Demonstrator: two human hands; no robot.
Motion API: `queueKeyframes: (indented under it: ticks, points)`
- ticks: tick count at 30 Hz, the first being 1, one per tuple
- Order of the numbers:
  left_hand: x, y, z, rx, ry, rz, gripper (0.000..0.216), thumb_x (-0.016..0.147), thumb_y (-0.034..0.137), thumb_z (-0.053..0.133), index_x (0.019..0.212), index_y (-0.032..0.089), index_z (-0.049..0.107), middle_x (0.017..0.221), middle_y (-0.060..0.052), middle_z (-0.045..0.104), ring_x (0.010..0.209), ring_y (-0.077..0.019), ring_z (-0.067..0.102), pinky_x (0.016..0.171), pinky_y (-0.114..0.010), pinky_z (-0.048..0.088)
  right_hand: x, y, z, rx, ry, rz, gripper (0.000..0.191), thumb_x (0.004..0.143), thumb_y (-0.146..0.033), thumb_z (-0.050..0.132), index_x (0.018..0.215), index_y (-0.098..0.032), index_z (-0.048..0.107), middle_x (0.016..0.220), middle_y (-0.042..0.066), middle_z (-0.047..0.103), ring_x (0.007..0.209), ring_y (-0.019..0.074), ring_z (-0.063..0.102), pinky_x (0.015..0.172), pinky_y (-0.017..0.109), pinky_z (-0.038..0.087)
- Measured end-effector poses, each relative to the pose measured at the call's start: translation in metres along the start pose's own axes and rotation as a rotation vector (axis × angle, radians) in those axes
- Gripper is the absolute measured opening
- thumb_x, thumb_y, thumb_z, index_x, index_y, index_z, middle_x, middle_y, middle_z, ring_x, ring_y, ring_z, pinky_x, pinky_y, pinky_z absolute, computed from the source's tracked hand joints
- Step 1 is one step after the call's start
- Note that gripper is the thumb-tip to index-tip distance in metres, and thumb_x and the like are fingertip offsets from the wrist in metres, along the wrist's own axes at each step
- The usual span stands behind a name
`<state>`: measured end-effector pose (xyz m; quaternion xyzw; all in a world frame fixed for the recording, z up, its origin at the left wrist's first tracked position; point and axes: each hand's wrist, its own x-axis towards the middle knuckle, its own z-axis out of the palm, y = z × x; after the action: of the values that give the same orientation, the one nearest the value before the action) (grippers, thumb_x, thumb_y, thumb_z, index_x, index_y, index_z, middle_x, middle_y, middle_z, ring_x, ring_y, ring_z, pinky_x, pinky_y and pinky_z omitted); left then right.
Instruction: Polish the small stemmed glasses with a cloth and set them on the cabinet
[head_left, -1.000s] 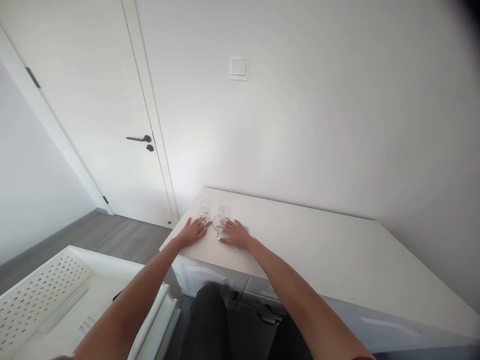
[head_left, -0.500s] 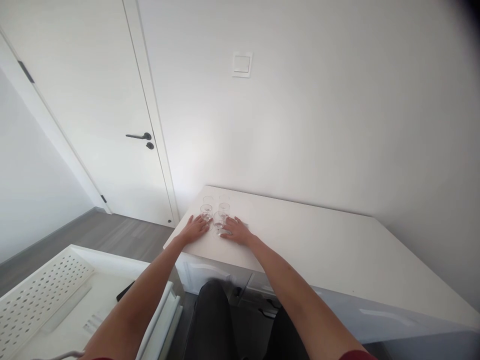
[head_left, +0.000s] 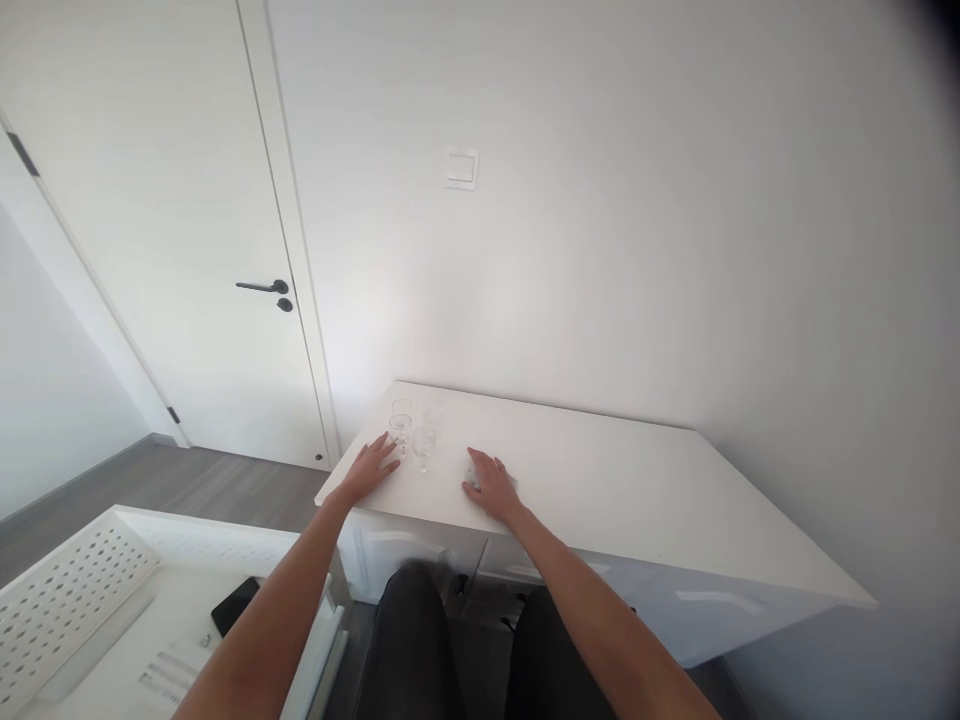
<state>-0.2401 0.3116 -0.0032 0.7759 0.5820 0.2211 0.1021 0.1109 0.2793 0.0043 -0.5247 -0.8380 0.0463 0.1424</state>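
At the far left, low in your view, a white perforated tray (head_left: 71, 575) lies beside you, with a dark phone (head_left: 236, 605) just to its right. Behind them stands a closed white door (head_left: 150, 220) with a black handle (head_left: 262, 288).

Your left hand (head_left: 371, 468) lies palm down near the left front corner of the white desk (head_left: 637, 500). Its fingers (head_left: 388, 442) are spread and hold nothing. The fingertips sit just beside the nearest of the small stemmed glasses (head_left: 400, 430). You cannot tell from here whether they touch its foot.

There are four of these glasses, all upright, in a tight cluster on the desk's left end, close to the wall. Two stand in front and two behind. The front right glass (head_left: 424, 442) stands between your two hands, nearer the left one.

Your right hand (head_left: 491, 482) rests flat on the desk to the right of the cluster, clear of every glass. Its fingers (head_left: 475, 460) are slightly spread and hold nothing.

Higher up on the wall, above the glasses, is a white light switch (head_left: 460, 168). Your dark trouser legs show below the desk edge.
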Motion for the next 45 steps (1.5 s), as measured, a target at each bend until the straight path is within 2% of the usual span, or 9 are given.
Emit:
queueKeyframes:
  ticks: [7,11,16,22,28,32,35,40,45]
  points:
    - [-0.059,0.037,0.015,-0.124,0.296,-0.19,0.053,0.096,0.042,0.062,0.144,0.02,0.056,0.161,-0.017,0.046,0.152,-0.037,0.039,0.123,-0.057,0.037,-0.01,-0.01,0.006,-0.102,0.229,0.367,0.031,0.1,-0.039,0.066,0.125,-0.021,0.066,0.136,0.01,0.063,0.119,0.0279,0.063,0.101,0.052,0.053]
    - [-0.085,0.084,0.039,-0.266,0.466,-0.272,0.04,0.102,0.048,0.043,0.126,0.023,0.064,0.141,-0.017,0.058,0.119,-0.0314,0.07,0.094,-0.046,0.063,-0.029,-0.013,0.008,-0.072,0.267,0.373,0.026,0.101,-0.041,0.064,0.117,-0.022,0.068,0.128,0.009,0.066,0.112,0.025,0.064,0.098,0.047,0.054]
    - [-0.062,0.138,0.061,-0.401,0.529,-0.368,0.05,0.095,0.05,0.062,0.133,0.018,0.056,0.136,-0.017,0.056,0.077,-0.0217,0.075,0.083,-0.046,0.064,-0.072,-0.011,0.011,0.001,0.314,0.288,0.022,0.093,-0.031,0.067,0.114,-0.026,0.068,0.12,0.01,0.065,0.114,0.0297,0.058,0.099,0.048,0.048]
    - [-0.025,0.167,0.068,-0.436,0.587,-0.555,0.054,0.096,0.041,0.07,0.142,0.019,0.052,0.143,-0.015,0.056,0.112,-0.0286,0.067,0.093,-0.05,0.058,-0.098,-0.012,0.013,0.166,0.418,0.255,0.03,0.085,-0.016,0.058,0.111,-0.026,0.071,0.115,0.013,0.062,0.113,0.0353,0.055,0.102,0.054,0.042]
    - [-0.011,0.173,0.065,-0.522,0.581,-0.615,0.044,0.098,0.038,0.069,0.137,0.019,0.059,0.139,-0.011,0.062,0.116,-0.0281,0.066,0.096,-0.051,0.058,-0.108,-0.003,0.012,0.55,0.57,0.197,0.027,0.09,-0.02,0.051,0.107,-0.025,0.072,0.111,0.009,0.07,0.11,0.0282,0.062,0.103,0.044,0.046]
    - [-0.005,0.176,0.06,-0.636,0.549,-0.612,0.038,0.099,0.037,0.068,0.132,0.018,0.063,0.133,-0.01,0.066,0.11,-0.0257,0.068,0.092,-0.048,0.06,-0.112,0.005,0.007,0.839,0.773,0.355,0.022,0.094,-0.039,0.056,0.1,-0.023,0.07,0.091,0.004,0.071,0.086,0.0243,0.064,0.087,0.038,0.052]
    - [-0.006,0.182,0.055,-0.762,0.51,-0.597,0.034,0.1,0.037,0.067,0.127,0.017,0.064,0.125,-0.009,0.068,0.099,-0.0216,0.071,0.083,-0.041,0.062,-0.122,-0.004,-0.001,1.035,0.95,0.512,0.028,0.095,-0.049,0.056,0.101,-0.023,0.066,0.094,0.002,0.069,0.091,0.0225,0.063,0.086,0.034,0.051]
    - [-0.06,0.215,0.061,-1.043,0.382,-0.505,0.044,0.1,0.06,0.047,0.114,0.019,0.058,0.121,-0.011,0.072,0.061,-0.0167,0.074,0.052,-0.033,0.061,-0.154,-0.052,-0.005,1.347,1.004,0.685,0.04,0.094,-0.053,0.062,0.126,-0.029,0.063,0.12,0.005,0.073,0.109,0.0259,0.069,0.083,0.034,0.056]
    - [-0.151,0.254,0.076,-1.107,0.255,-0.488,0.05,0.078,0.068,0.074,0.089,0.02,0.069,0.089,-0.011,0.08,0.084,-0.0305,0.08,0.07,-0.038,0.064,-0.178,-0.099,-0.002,2.078,0.716,0.695,0.052,0.072,-0.034,0.081,0.123,-0.034,0.07,0.123,0.004,0.075,0.113,0.028,0.07,0.089,0.037,0.058]
